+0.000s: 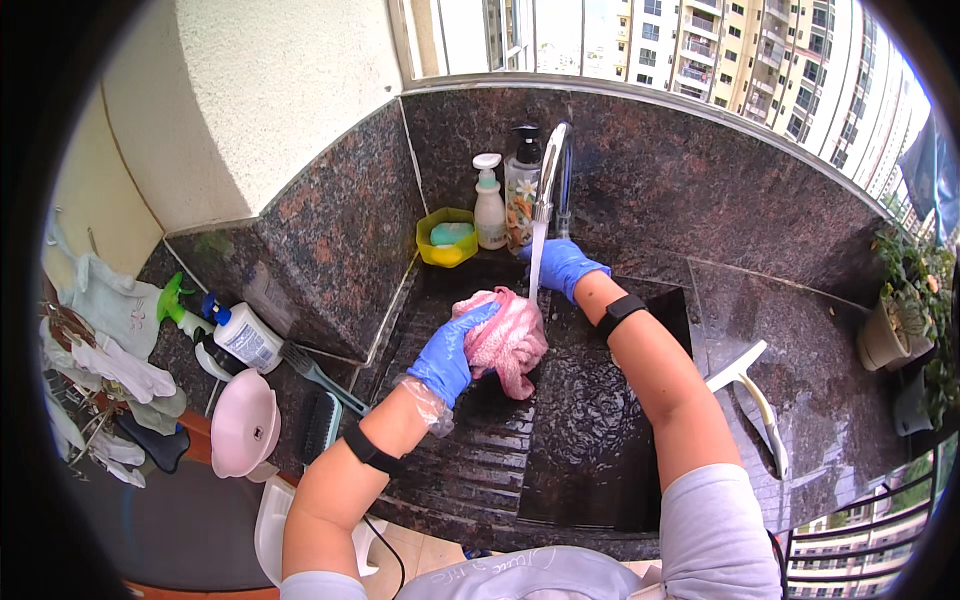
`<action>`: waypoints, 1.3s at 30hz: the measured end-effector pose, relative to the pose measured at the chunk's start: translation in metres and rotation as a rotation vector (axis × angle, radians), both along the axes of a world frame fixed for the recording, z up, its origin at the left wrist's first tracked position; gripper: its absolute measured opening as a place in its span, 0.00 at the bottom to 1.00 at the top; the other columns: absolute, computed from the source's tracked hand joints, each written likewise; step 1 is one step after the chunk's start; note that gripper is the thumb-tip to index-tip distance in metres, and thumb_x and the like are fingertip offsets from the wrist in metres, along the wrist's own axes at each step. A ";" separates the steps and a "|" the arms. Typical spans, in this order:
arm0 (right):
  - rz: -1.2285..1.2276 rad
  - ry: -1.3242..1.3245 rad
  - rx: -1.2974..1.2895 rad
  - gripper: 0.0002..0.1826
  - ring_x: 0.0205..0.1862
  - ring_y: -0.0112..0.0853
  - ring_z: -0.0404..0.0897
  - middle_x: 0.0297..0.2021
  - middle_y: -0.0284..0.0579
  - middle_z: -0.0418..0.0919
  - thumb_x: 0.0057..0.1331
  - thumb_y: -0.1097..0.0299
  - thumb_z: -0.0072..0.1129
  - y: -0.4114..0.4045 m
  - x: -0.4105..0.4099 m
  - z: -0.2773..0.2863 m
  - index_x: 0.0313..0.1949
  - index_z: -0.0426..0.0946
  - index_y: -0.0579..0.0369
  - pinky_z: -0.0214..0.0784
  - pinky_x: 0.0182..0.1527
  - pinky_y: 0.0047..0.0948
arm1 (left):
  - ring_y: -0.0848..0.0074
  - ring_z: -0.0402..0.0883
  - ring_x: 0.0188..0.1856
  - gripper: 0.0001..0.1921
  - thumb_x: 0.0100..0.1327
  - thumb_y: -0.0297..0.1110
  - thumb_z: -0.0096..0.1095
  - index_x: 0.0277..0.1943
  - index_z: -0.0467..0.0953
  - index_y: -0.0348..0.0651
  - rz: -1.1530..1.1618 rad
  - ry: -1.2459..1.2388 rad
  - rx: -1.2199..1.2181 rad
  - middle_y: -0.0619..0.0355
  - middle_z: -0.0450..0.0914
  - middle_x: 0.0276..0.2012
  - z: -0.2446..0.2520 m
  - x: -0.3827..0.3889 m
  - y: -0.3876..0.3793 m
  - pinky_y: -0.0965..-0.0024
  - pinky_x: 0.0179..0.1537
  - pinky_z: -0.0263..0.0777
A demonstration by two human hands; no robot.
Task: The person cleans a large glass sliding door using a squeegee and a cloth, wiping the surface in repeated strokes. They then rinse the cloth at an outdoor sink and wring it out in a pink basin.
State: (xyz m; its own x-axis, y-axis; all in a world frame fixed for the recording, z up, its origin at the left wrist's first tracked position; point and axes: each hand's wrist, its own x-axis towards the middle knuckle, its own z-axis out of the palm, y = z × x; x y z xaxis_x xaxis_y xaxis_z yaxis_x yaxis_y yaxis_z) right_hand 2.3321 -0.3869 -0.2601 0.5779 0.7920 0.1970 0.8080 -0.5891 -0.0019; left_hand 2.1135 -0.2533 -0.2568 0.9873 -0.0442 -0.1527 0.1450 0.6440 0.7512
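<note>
A bunched pink and white cloth (508, 337) is gripped in my left hand (448, 358), which wears a blue glove. It hangs over the ribbed washboard side (450, 457) of a dark stone sink. Water (536, 259) runs from the chrome faucet (553, 161) down beside the cloth's right edge. My right hand (564, 268), also gloved in blue, is just behind and right of the stream, close to the faucet's foot. Its fingertips point towards a clear floral pump bottle (520, 196). The stream partly covers those fingers, so whether they hold anything is unclear. Rippling water (592, 427) covers the basin floor.
Behind the sink stand a white pump bottle (490, 214) and a yellow soap dish (448, 253) with green soap. Brushes (322, 420), a pink basin (244, 424) and bottles (244, 337) crowd the left. A squeegee (757, 397) and potted plants (889, 330) are right.
</note>
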 end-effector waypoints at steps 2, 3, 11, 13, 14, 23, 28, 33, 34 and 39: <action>-0.028 -0.006 -0.001 0.12 0.37 0.49 0.82 0.34 0.60 0.80 0.58 0.67 0.50 0.018 -0.014 0.006 0.37 0.79 0.59 0.74 0.38 0.46 | 0.73 0.81 0.42 0.17 0.64 0.41 0.58 0.53 0.73 0.47 0.036 0.128 -0.063 0.56 0.80 0.43 0.015 -0.008 0.000 0.71 0.37 0.77; -0.032 -0.019 0.024 0.12 0.36 0.49 0.82 0.33 0.60 0.80 0.58 0.67 0.50 0.020 -0.018 0.013 0.36 0.79 0.59 0.74 0.37 0.47 | 0.73 0.81 0.41 0.17 0.63 0.42 0.58 0.53 0.73 0.46 0.026 0.128 -0.040 0.56 0.80 0.43 0.015 -0.007 0.000 0.71 0.35 0.77; -0.213 0.010 0.513 0.10 0.38 0.53 0.79 0.34 0.59 0.78 0.60 0.69 0.50 -0.009 -0.008 0.032 0.39 0.75 0.57 0.72 0.39 0.46 | 0.73 0.81 0.39 0.21 0.61 0.46 0.63 0.53 0.73 0.47 0.031 0.074 -0.012 0.55 0.79 0.44 0.030 -0.013 -0.008 0.73 0.29 0.75; -0.300 0.064 0.624 0.08 0.40 0.52 0.77 0.35 0.58 0.77 0.59 0.69 0.54 -0.027 -0.003 0.030 0.36 0.76 0.58 0.70 0.43 0.44 | 0.73 0.81 0.41 0.21 0.61 0.46 0.62 0.53 0.73 0.46 0.008 0.049 0.001 0.56 0.79 0.44 0.029 -0.013 -0.008 0.73 0.31 0.75; -0.315 0.065 0.654 0.10 0.40 0.51 0.77 0.36 0.58 0.77 0.58 0.67 0.56 -0.033 -0.002 0.027 0.36 0.77 0.59 0.69 0.44 0.42 | 0.72 0.81 0.41 0.21 0.61 0.46 0.62 0.53 0.73 0.46 -0.020 0.049 0.038 0.56 0.79 0.44 0.029 -0.011 -0.005 0.73 0.31 0.75; -0.034 1.896 1.081 0.44 0.65 0.41 0.59 0.64 0.45 0.62 0.61 0.26 0.34 -0.045 -0.145 0.033 0.66 0.58 0.45 0.49 0.62 0.56 | 0.69 0.81 0.44 0.20 0.61 0.41 0.63 0.53 0.73 0.42 0.010 -0.071 -0.106 0.53 0.79 0.46 0.056 -0.006 -0.016 0.70 0.39 0.77; 0.483 2.127 1.522 0.43 0.65 0.44 0.60 0.66 0.47 0.58 0.63 0.30 0.36 -0.061 -0.174 0.031 0.67 0.55 0.48 0.47 0.67 0.51 | 0.68 0.74 0.55 0.28 0.58 0.29 0.65 0.61 0.65 0.38 -0.057 -0.364 0.365 0.51 0.74 0.53 0.064 -0.011 -0.029 0.68 0.60 0.65; 0.326 2.058 1.329 0.37 0.65 0.42 0.61 0.64 0.50 0.61 0.65 0.42 0.48 -0.071 -0.158 0.047 0.65 0.57 0.53 0.51 0.66 0.44 | 0.67 0.62 0.63 0.47 0.52 0.27 0.69 0.70 0.44 0.39 0.157 -0.713 1.335 0.50 0.57 0.65 0.050 -0.012 -0.023 0.68 0.64 0.58; 0.227 2.047 1.293 0.35 0.64 0.42 0.63 0.63 0.50 0.63 0.65 0.45 0.50 -0.068 -0.155 0.045 0.64 0.58 0.52 0.53 0.66 0.44 | 0.64 0.58 0.66 0.52 0.50 0.28 0.69 0.71 0.38 0.41 0.150 -0.814 1.363 0.48 0.52 0.67 0.048 -0.010 -0.020 0.67 0.66 0.54; 0.077 1.901 1.331 0.19 0.47 0.38 0.78 0.46 0.47 0.78 0.62 0.65 0.60 -0.048 -0.162 0.060 0.52 0.72 0.57 0.69 0.54 0.36 | 0.72 0.60 0.63 0.42 0.61 0.48 0.60 0.71 0.44 0.45 0.043 -0.734 1.007 0.54 0.59 0.64 0.047 -0.032 -0.025 0.68 0.62 0.59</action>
State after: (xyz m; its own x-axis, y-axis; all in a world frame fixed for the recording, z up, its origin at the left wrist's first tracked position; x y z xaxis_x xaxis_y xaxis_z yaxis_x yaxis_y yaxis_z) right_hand 2.1699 -0.4351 -0.2000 0.6554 0.7494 -0.0939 -0.5570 0.3956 -0.7303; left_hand 2.0816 -0.2787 -0.2094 0.8515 -0.1929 0.4876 -0.5238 -0.2705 0.8078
